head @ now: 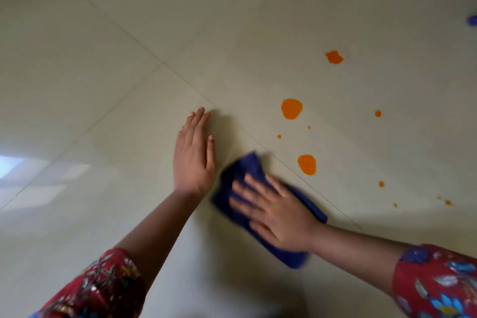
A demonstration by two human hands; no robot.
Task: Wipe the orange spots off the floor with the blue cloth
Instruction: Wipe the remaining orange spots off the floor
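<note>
Down low and a little right of centre, the blue cloth lies flat on the pale tiled floor. The right hand sits on top of it, palm down, with its fingers straight and spread, so it presses the cloth rather than clutching it. Cloth shows round that hand: one corner sticks out past the fingertips toward the upper left, a strip runs along the far side by the wrist, and another end pokes out on the near side under the palm. Its edges are smeared with blur. The left hand rests flat on bare tile just beside the cloth's left edge, holding nothing, with its fingers straight, close together and pointing away. A grout line runs diagonally past both hands. The nearest orange spot lies across that line, near the cloth's far corner but apart from it. A second orange spot lies farther off, and a third orange spot lies beyond that. Small orange flecks are scattered to the right. Both forearms come out of red patterned sleeves.
</note>
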